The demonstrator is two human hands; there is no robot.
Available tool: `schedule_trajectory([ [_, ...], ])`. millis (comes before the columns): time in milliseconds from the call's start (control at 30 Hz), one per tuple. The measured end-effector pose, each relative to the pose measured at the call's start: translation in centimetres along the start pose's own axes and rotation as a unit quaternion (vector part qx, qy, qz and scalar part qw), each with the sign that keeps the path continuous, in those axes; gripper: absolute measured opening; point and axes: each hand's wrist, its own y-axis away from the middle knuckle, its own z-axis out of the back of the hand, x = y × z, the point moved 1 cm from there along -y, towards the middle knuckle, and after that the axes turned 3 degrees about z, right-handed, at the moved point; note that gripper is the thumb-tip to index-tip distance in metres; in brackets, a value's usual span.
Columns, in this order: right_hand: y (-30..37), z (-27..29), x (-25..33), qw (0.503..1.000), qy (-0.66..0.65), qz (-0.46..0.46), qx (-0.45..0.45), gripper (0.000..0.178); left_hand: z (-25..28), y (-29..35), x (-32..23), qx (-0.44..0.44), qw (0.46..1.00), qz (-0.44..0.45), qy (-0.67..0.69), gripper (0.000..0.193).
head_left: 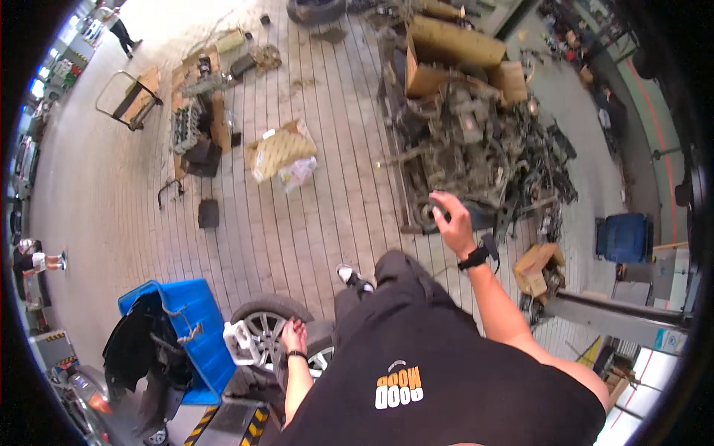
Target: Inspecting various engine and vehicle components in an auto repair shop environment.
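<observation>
My right hand reaches forward at the near edge of a pile of dirty engine and chassis parts. Its thumb and fingers are apart in a curve. A dark round part shows beside the fingertips; whether they touch it is unclear. My left hand hangs low at my left side with loosely bent, parted fingers and nothing visible in it. Beneath it are a car wheel with silver spokes and a second wheel partly hidden by my arm. Close by is a white plastic jug.
A blue bin with black parts stands at left. Ahead lie a flattened carton, a plastic bag and an engine block. A hand cart is farther left. At right are an open carton and a blue container.
</observation>
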Motion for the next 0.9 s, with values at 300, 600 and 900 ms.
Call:
schedule_trajectory([
  [300, -3.9, -4.3, 1.3, 1.000, -0.009, -0.023, 0.000, 0.029, -1.9, -2.0, 2.5, -0.019, 0.999, 0.045, -0.019, 0.020],
  [600, -12.4, -15.1, -0.7, 0.995, -0.048, 0.039, 0.077, 0.029, -5.0, -3.8, -7.1, -0.088, 0.993, -0.029, 0.078, 0.020],
  [900, -23.9, -26.6, 6.4, 0.958, -0.079, 0.163, 0.223, 0.028, -5.1, -2.4, -14.5, -0.135, 0.970, -0.141, 0.145, 0.013],
])
